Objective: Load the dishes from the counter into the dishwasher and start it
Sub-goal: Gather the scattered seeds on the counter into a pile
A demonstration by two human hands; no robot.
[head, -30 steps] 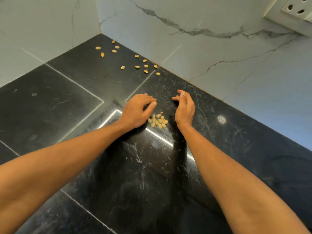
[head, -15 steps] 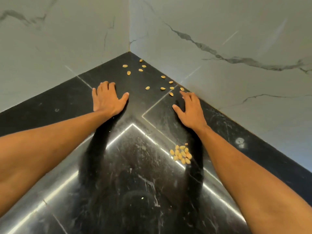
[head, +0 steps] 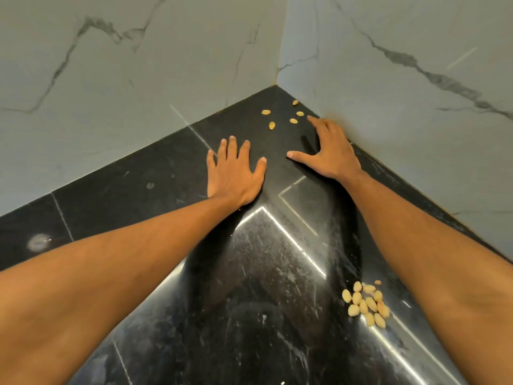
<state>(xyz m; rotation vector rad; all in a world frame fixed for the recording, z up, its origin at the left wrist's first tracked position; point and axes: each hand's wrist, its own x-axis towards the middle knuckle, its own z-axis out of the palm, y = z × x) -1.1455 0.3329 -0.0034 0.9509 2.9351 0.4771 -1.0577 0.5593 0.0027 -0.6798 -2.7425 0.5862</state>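
No dishes and no dishwasher are in view. I look down at a black stone counter (head: 166,190) in a wall corner. My left hand (head: 233,173) lies flat on it, fingers spread, holding nothing. My right hand (head: 330,151) rests palm down against the right wall, fingers apart, its fingertips close to several loose tan seeds (head: 280,116) scattered in the far corner. A small heap of the same seeds (head: 366,302) lies on the counter near my right forearm.
White marbled walls (head: 138,65) close the counter at the back left and right, meeting at the corner (head: 277,79). Pale smudges (head: 37,241) mark the counter at the left. Bright light streaks reflect off the polished stone.
Both hands have moved deeper into the corner, the left one rightward toward the right hand. The right hand slid along the wall over the nearer scattered seeds. The heap stays behind by my forearm.
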